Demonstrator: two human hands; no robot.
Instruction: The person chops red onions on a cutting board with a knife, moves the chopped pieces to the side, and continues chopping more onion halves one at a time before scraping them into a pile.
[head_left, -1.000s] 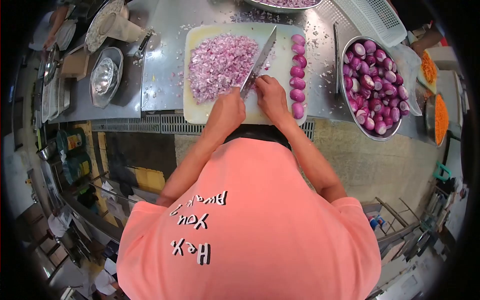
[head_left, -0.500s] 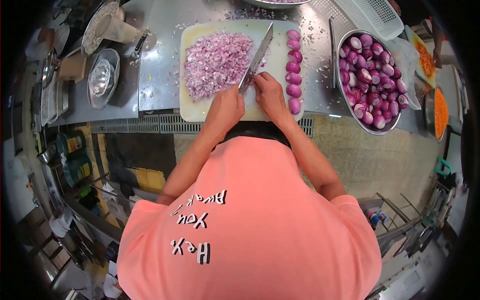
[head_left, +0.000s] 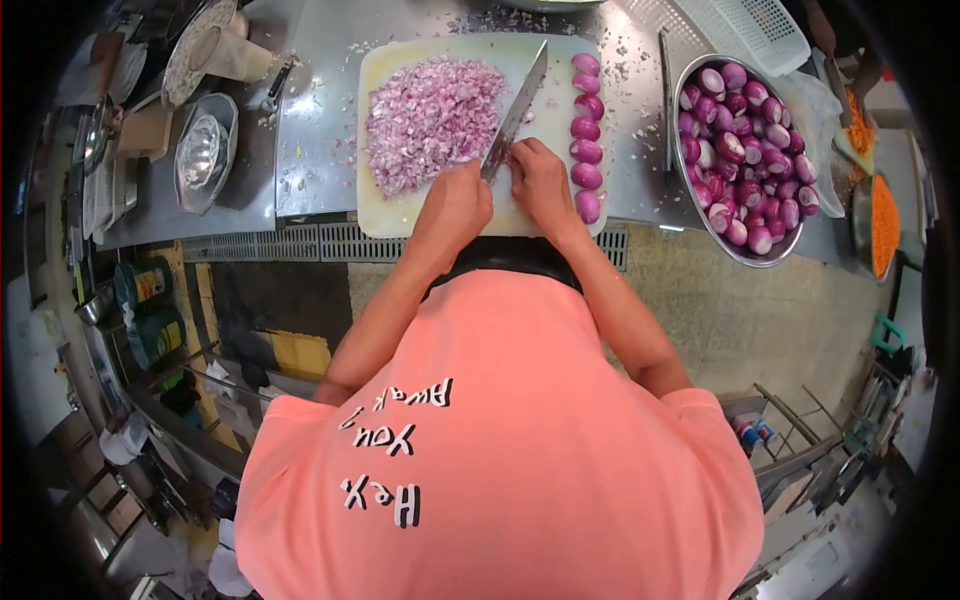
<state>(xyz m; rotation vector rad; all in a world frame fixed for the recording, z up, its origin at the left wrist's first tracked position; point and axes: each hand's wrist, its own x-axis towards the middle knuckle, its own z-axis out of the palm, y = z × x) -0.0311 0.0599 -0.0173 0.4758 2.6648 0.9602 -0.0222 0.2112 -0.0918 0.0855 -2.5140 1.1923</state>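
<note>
The salmon-pink cotton shirt (head_left: 520, 420) with white-and-black lettering fills the near view; beyond it both bare forearms reach forward, and the two hands work close beside each other on a thick, off-white rectangular cutting board (head_left: 390, 215), whose near edge juts past the front of the bench (head_left: 320, 150); the left hand (head_left: 457, 205) is clamped around the handle end of a long, broad-bladed steel knife (head_left: 522, 100), the blade slanting away and to the right, its tip towards the board's far edge; the right hand (head_left: 543, 185) sits just right of the blade with fingers curled down, and whether they pinch a piece cannot be told, as they cover the spot; left of the blade lies a wide heap of finely chopped pinkish-purple onion (head_left: 435, 120); along the board's right side runs a row of small, glossy purple peeled onions (head_left: 586, 151); right of the board stands an oval, shiny metal bowl (head_left: 764, 264), well filled with more purple onions (head_left: 750, 160); well left rests a silvery, angular dish (head_left: 205, 160); farther off, a translucent plastic container (head_left: 238, 55) lies tilted at the upper left, and a white perforated plastic basket (head_left: 765, 40) stands at the upper right.
</note>
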